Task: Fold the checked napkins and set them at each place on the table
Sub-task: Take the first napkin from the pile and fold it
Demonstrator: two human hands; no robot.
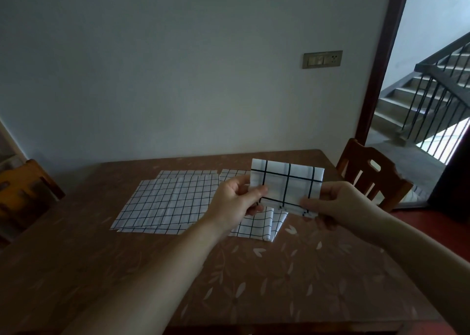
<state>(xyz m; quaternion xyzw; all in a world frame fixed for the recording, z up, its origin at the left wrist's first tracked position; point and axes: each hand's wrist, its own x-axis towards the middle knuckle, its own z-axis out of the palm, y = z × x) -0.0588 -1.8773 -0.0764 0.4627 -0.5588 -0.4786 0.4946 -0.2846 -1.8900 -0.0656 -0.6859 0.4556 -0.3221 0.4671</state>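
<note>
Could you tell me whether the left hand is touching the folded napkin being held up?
Touching. The head view shows the left hand pinching the folded napkin's left edge, thumb pressed on its front.

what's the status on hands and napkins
Left hand and right hand pinch folded white black-checked napkin, held above brown floral table. Unfolded checked napkins lie flat beneath. Nothing blocking.
</note>
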